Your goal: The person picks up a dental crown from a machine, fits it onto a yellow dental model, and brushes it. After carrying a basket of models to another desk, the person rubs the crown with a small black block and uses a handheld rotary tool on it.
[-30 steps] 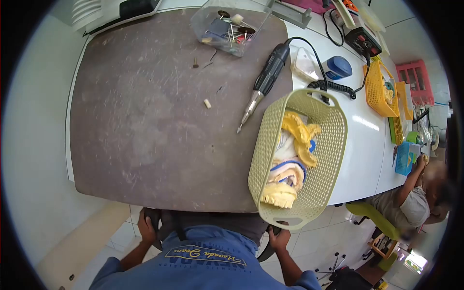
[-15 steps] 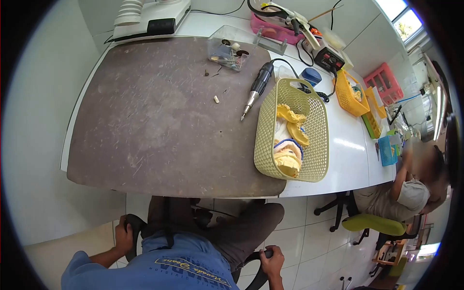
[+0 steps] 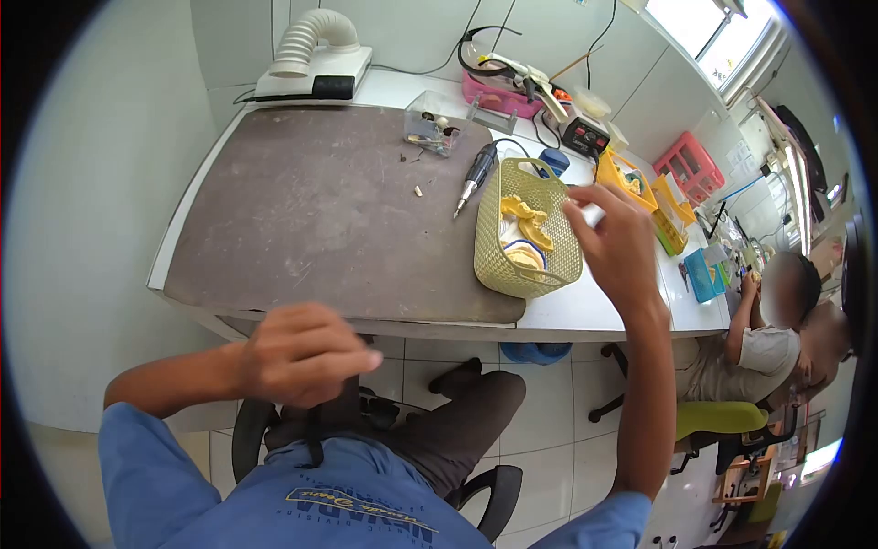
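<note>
Lifted off curved black armrests (image 3: 245, 444) since the earlier frame: left hand (image 3: 297, 355), left of the olive-green perforated plastic basket (image 3: 487, 240), fingers blurred, grip impossible to tell; right hand (image 3: 617, 236), near the basket's right rim, fingers parted, released; inside basket, yellow horseshoe-shaped casts (image 3: 537, 235).

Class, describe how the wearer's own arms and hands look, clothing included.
The blue sleeves are short, leaving both forearms bare. The left hand, blurred, and right hand show no gloves. The matching blue shirt carries yellow script lettering in a yellow outline.
</note>
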`<move>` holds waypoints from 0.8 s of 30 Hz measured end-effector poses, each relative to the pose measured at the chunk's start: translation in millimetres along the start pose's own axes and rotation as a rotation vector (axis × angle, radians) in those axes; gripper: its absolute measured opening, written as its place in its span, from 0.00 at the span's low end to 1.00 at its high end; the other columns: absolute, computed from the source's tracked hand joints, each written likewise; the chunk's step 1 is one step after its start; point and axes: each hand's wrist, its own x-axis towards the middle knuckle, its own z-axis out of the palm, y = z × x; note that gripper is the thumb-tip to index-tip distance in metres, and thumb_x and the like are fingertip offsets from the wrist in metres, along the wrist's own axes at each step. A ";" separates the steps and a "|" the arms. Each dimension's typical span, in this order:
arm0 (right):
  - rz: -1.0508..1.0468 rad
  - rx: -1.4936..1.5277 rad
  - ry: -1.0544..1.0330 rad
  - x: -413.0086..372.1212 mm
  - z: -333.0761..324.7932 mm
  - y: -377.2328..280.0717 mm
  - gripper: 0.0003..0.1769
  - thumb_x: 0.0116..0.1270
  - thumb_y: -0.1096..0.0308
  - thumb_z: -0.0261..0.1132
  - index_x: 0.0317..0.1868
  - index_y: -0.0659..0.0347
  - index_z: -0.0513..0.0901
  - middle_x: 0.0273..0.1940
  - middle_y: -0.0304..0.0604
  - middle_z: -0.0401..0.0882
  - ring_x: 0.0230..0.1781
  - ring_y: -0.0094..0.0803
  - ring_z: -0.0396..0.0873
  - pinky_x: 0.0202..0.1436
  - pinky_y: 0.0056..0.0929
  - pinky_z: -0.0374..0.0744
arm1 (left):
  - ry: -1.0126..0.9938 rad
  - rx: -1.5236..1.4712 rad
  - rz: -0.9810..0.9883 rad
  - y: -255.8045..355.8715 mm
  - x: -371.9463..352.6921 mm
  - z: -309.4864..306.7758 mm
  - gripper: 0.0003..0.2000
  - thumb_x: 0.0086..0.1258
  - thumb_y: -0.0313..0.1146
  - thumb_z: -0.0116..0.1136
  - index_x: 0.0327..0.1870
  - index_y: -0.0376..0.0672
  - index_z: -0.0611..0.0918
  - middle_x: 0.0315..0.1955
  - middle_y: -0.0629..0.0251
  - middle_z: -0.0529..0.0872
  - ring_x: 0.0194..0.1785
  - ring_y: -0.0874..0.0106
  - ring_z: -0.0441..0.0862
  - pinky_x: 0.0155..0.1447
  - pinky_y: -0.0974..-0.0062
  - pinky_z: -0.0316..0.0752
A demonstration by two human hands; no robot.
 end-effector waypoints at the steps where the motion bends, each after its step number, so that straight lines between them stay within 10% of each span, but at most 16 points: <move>1: -0.028 -0.030 -0.069 15.2 14.5 4.6 0.13 0.66 0.62 0.71 0.42 0.64 0.87 0.38 0.47 0.86 0.31 0.45 0.84 0.39 0.40 0.80 | 0.019 0.009 -0.030 -2.4 17.7 2.8 0.19 0.52 0.17 0.58 0.47 0.37 0.85 0.30 0.64 0.84 0.31 0.67 0.82 0.38 0.70 0.79; 10: 0.127 -0.426 -0.530 54.1 69.0 6.4 0.11 0.59 0.61 0.73 0.36 0.59 0.92 0.33 0.51 0.88 0.37 0.48 0.86 0.44 0.43 0.82 | 0.186 -0.199 -0.565 -47.0 82.3 3.2 0.08 0.71 0.25 0.55 0.45 0.36 0.85 0.35 0.62 0.88 0.39 0.74 0.86 0.46 0.76 0.80; 18: 0.054 -0.088 -0.023 42.6 41.7 1.3 0.08 0.64 0.68 0.69 0.37 0.63 0.90 0.34 0.49 0.86 0.32 0.40 0.84 0.40 0.39 0.80 | 0.083 -0.424 -0.803 -97.4 110.9 19.1 0.13 0.77 0.32 0.51 0.52 0.36 0.84 0.40 0.65 0.88 0.43 0.78 0.83 0.48 0.77 0.79; 24: -0.011 0.213 0.107 57.3 19.1 -34.6 0.07 0.65 0.71 0.72 0.41 0.64 0.90 0.35 0.43 0.86 0.28 0.29 0.83 0.32 0.28 0.79 | 0.022 -1.171 -1.081 -124.5 143.4 33.9 0.25 0.83 0.49 0.48 0.67 0.37 0.72 0.54 0.61 0.81 0.50 0.77 0.81 0.55 0.77 0.77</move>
